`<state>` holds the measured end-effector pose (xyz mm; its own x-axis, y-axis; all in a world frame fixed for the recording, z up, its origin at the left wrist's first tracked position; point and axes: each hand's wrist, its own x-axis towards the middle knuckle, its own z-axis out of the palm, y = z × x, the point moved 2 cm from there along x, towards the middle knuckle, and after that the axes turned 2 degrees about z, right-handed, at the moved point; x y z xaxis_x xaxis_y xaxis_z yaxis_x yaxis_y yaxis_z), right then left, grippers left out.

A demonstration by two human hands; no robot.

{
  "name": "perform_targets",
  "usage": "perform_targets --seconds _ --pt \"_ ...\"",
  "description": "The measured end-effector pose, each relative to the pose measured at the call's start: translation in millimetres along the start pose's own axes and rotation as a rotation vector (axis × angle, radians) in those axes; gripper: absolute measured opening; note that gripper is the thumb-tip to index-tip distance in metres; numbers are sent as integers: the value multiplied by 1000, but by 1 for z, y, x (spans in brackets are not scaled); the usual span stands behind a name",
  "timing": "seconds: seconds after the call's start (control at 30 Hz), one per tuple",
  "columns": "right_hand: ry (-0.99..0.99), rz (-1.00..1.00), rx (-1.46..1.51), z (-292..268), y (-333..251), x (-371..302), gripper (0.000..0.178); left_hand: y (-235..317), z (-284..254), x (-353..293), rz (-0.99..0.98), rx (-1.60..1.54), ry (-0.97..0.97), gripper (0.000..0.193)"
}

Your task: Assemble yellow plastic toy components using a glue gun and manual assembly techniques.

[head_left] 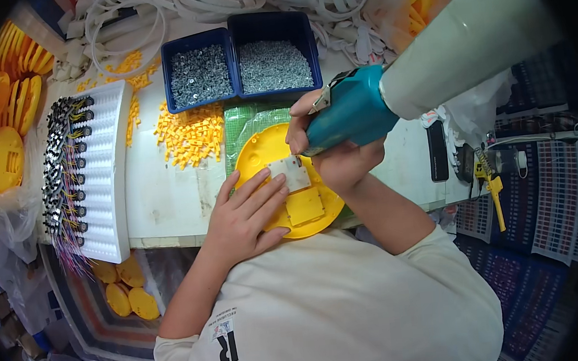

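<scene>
A round yellow plastic shell (254,157) lies on the green mat (234,125) at the table's near edge. Inside it sits a small white plate (293,176), and nearer me is a raised yellow rectangular part (304,207). My left hand (242,215) rests flat on the shell, fingers stretched, with fingertips on the white plate. Wrapped round the teal grip of a power screwdriver (355,109) is my right hand (343,165). The tool tilts, its pale cylindrical body rising to the upper right. Its tip is hidden by my hand, above the plate's right side.
Two blue bins (235,96) of small metal parts stand behind the shell. Left of them lie loose yellow pieces (191,135) and a white ridged tray (106,176) with wired black parts. Stacked yellow shells (5,160) are far left; a black flat object (438,151) lies right.
</scene>
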<state>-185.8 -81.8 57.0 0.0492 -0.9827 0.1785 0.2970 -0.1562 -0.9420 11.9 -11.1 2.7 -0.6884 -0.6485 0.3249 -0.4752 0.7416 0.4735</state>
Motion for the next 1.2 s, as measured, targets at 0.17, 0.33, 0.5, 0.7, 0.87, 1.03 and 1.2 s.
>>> perform_targets --seconds 0.17,0.33,0.5,0.7,0.87,1.03,1.2 --pt "-36 -21 41 -3 6 -2 91 1 0 1 0 -8 4 62" --pt "-32 -8 12 -1 -7 1 96 0 0 0 -3 -28 21 61" --pt "-137 -24 143 11 -21 -1 102 0 -1 0 1 -27 31 60" --pt "-158 13 137 26 6 -5 94 -1 -1 2 2 -36 36 60" --pt "-193 191 213 24 14 -9 91 -1 -1 0 -3 -37 40 59" --pt "-169 193 182 27 11 -8 91 -1 2 -1 1 -33 51 60" --pt "-154 180 114 26 -1 -5 98 1 0 -1 12 -21 49 61"
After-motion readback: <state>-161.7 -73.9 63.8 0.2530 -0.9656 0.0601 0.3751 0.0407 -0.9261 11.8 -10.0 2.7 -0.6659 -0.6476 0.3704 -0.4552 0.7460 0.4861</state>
